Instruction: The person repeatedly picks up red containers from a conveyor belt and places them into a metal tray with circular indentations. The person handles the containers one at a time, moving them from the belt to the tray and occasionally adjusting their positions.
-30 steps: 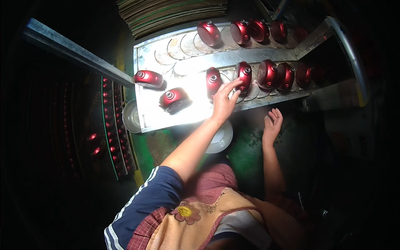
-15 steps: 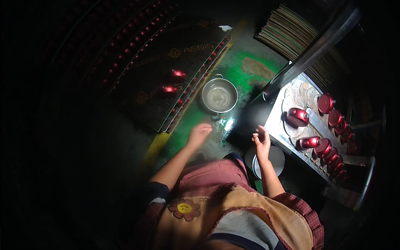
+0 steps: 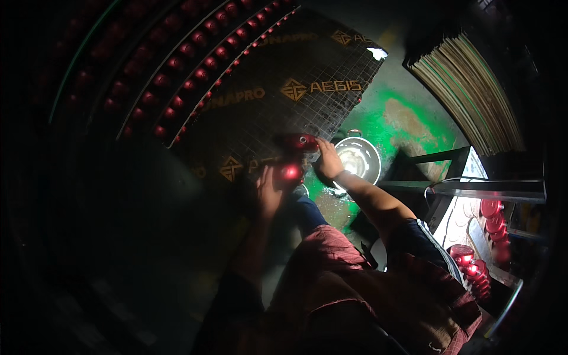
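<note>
Two red round metal pan bodies are close together over the near edge of the dark printed board. My left hand (image 3: 270, 188) is against the left side of the nearer red pan (image 3: 290, 171); shade and blur hide how its fingers sit. At the right end of the farther red pan (image 3: 300, 142), which has a small silver fitting, my right hand (image 3: 330, 161) is closed with its fingertips on the rim. Just beyond my right wrist, a wide silver two-handled pot (image 3: 368, 155) stands on the wet green floor.
Rows of red pans (image 3: 201, 74) line racks at the far left, beside the dark board (image 3: 319, 106). A tall stack of thin sheets (image 3: 473, 89) leans at the far right. A metal bar (image 3: 485, 188) crosses the bright work table, which bears several red pans (image 3: 462, 254).
The view has swung left toward the board. Both hands, empty before over the floor and by the table, have moved left and reached the two red pans.
</note>
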A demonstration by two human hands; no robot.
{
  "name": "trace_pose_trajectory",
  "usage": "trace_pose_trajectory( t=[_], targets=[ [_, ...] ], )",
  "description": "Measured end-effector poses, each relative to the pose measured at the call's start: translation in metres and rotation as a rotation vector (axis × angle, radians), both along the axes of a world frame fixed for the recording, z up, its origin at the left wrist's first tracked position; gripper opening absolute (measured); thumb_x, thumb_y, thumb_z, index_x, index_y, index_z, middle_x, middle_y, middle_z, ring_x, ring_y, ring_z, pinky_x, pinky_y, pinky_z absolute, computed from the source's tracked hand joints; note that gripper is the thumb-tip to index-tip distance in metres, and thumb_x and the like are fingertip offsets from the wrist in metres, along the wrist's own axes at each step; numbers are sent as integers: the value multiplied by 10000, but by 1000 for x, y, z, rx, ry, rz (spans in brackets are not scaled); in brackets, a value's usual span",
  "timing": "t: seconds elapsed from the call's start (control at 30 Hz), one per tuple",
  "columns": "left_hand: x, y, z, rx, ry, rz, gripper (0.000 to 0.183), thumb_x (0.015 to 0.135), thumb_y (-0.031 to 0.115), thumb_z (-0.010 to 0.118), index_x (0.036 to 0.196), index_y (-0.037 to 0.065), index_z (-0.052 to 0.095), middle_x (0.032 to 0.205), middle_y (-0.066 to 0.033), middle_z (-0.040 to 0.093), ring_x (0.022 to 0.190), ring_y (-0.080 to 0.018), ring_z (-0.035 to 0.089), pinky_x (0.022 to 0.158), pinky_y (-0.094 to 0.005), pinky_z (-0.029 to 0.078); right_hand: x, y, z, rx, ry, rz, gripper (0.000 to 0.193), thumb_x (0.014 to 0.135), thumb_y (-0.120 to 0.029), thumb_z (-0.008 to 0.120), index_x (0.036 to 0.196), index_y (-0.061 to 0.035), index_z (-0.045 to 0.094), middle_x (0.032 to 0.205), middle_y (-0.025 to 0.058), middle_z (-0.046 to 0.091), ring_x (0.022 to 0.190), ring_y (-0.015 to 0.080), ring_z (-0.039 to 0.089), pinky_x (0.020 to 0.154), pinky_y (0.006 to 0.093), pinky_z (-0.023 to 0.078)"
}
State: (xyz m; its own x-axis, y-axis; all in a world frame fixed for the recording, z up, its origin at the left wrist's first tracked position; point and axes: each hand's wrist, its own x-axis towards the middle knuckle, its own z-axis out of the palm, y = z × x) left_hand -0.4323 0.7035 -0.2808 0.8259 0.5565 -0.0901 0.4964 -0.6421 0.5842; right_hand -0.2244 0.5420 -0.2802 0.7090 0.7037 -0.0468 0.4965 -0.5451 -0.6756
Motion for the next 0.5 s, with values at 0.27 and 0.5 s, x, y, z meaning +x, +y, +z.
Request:
trace_pose_trajectory(
  t=[0.27,0.5],
  targets=[
    [50,64,-46,-313,0,-335,715,662,27,765,1325,92,507,1408,-155,486,1276,-373,472,1070,-450,394,52,74,-66,99,-134,148,642,681,-235,814,1238,-68,539,1077,149,619,1034,387,559,852,474,461],
    [48,60,-19,-523,29,-296,569,697,78,800,1210,40,556,1150,-98,605,1041,-203,609,895,-388,502,39,52,-72,517,470,-310,635,730,-223,824,1265,-56,526,1161,124,589,1061,288,590,931,412,486]
  ],
)
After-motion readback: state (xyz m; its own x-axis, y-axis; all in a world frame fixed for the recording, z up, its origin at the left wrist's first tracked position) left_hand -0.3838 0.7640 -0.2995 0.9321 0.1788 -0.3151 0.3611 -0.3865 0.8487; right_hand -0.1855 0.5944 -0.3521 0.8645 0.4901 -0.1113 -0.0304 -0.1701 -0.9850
